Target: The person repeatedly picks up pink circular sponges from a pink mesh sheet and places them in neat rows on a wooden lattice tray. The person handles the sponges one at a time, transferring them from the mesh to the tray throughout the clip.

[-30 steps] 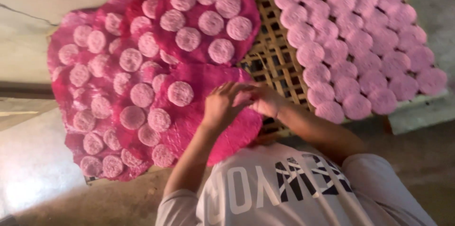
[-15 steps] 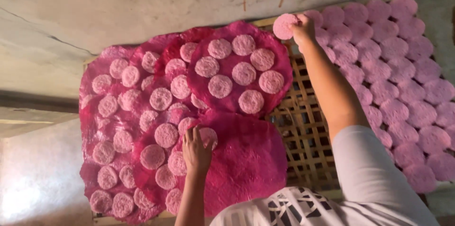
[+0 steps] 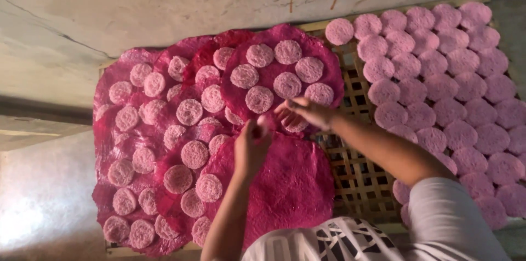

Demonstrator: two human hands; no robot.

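Observation:
My right hand [image 3: 307, 112] reaches in from the right and hovers over the lower edge of the top magenta round sheet [image 3: 274, 69]. Its fingers are on a pale pink disc [image 3: 297, 125] that is partly hidden beneath them. My left hand [image 3: 252, 146] is raised just left of it, fingers bunched together and almost touching the right fingertips. Whether it pinches anything is unclear. Below both hands lies a mostly bare magenta sheet [image 3: 290, 184]. Several overlapping magenta sheets [image 3: 137, 146] to the left carry several pink discs.
All of it lies on a bamboo lattice rack [image 3: 356, 168]. On the right of the rack, several rows of bare pink discs [image 3: 438, 85] are packed close together, with one disc [image 3: 339, 31] at the top left end. A grey wall [image 3: 164, 3] runs behind.
My right hand has come back from the far disc rows to the middle. My left hand has lifted off the lower sheet and met it.

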